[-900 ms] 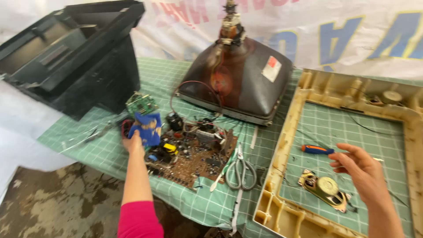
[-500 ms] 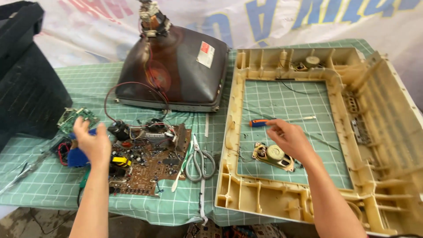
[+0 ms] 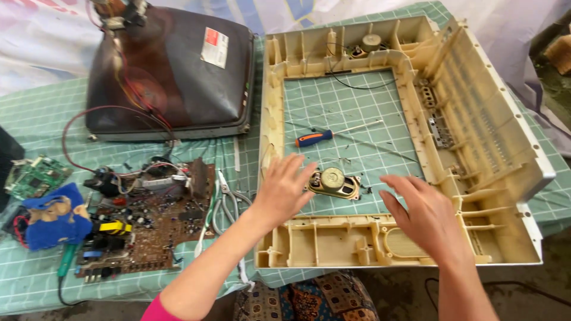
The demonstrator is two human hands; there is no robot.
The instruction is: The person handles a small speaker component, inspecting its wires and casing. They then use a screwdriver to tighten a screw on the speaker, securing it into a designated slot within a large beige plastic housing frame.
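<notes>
My left hand (image 3: 284,189) hovers open over the left lower corner of a cream plastic television frame (image 3: 479,125), fingers spread, just left of an oval speaker (image 3: 333,182) lying inside it. My right hand (image 3: 427,217) is open too, palm down above the frame's bottom rail, to the right of the speaker. Neither hand holds anything. A screwdriver (image 3: 324,136) with a blue and orange handle lies on the mat inside the frame, beyond the speaker.
A dark picture tube (image 3: 172,74) lies face down at the back left. A brown circuit board (image 3: 143,223) with wires sits at the left, scissors (image 3: 227,199) beside it. A blue cloth (image 3: 56,215) and a small green board (image 3: 34,176) lie at the far left.
My left hand left the blue cloth and circuit board and swung right to the frame. My right hand drew back from the speaker toward the bottom rail. The view shifted right.
</notes>
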